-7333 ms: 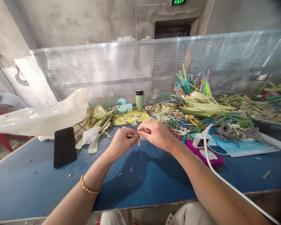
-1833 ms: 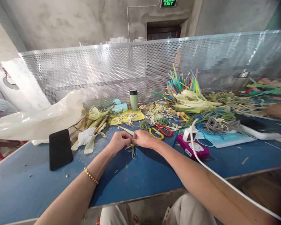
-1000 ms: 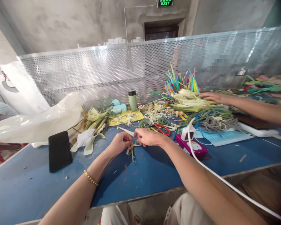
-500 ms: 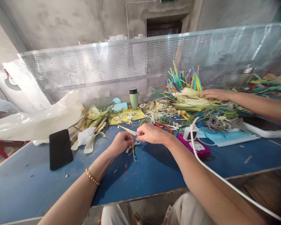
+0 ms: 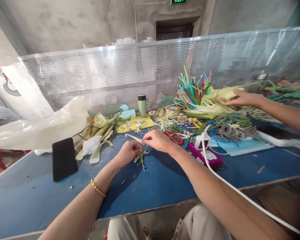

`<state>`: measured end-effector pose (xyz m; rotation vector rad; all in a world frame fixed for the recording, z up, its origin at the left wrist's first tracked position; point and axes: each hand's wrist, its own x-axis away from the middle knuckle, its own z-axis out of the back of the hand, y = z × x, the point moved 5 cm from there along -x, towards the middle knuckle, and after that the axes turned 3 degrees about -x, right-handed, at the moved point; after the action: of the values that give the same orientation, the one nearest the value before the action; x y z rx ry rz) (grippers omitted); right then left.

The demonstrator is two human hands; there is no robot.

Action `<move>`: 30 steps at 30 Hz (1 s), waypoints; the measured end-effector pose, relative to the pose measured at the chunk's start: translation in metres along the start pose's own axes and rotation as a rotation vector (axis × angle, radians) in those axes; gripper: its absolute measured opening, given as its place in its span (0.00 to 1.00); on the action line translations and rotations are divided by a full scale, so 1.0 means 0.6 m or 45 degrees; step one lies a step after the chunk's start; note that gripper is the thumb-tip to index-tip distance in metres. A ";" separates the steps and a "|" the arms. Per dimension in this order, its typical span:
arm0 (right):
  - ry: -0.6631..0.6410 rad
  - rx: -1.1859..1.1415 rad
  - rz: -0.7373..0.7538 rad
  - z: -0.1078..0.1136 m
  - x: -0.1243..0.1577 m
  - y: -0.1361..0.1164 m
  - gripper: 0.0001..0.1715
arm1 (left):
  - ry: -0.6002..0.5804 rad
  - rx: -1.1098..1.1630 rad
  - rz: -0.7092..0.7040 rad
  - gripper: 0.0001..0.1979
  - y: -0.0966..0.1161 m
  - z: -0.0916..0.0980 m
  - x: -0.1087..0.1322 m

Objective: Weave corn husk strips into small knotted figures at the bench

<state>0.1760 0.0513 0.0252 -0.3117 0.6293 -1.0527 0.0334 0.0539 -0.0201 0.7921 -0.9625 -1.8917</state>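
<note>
My left hand (image 5: 129, 152), with a gold bead bracelet on its wrist, pinches a small bundle of knotted green and pale husk strands (image 5: 141, 162). The strand ends dangle just over the blue table. Close against it on the right, my right hand (image 5: 157, 140) has its fingers pressed together above the bundle. What lies between those fingertips is too small to make out. A pale husk strip (image 5: 133, 137) lies behind both hands. Red-handled scissors (image 5: 174, 137) rest on the table just beyond my right hand.
A black phone (image 5: 64, 159) lies left, near husks (image 5: 100, 123). A green bottle (image 5: 142, 106) stands behind. Right are a purple power strip (image 5: 215, 158), white cable (image 5: 236, 190), blue mask (image 5: 242, 146) and cord coils (image 5: 235, 130). Another person's hand (image 5: 242, 98) holds corn husks (image 5: 226, 95).
My right hand has shifted slightly left, nearer the left hand, which stays almost in place. At the right, the other person's hand has lifted some husks from the pile.
</note>
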 end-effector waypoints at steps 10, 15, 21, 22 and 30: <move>-0.199 0.062 -0.044 -0.024 0.004 0.002 0.08 | 0.002 0.003 0.018 0.02 -0.001 0.000 -0.001; -0.182 0.070 0.046 -0.021 0.001 0.000 0.09 | 0.015 0.052 0.048 0.02 -0.002 0.001 -0.001; -0.334 -0.078 0.017 -0.028 0.004 0.001 0.10 | 0.004 0.119 0.074 0.07 -0.009 0.001 -0.002; -0.354 -0.093 0.009 -0.029 0.006 0.001 0.10 | 0.007 0.136 0.078 0.07 -0.010 0.000 -0.002; -0.291 -0.109 -0.012 -0.020 0.003 0.003 0.12 | 0.105 0.071 0.072 0.04 -0.009 -0.001 -0.006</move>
<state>0.1703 0.0513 0.0147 -0.5026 0.4677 -0.9840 0.0332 0.0588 -0.0246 0.8599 -0.9800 -1.7767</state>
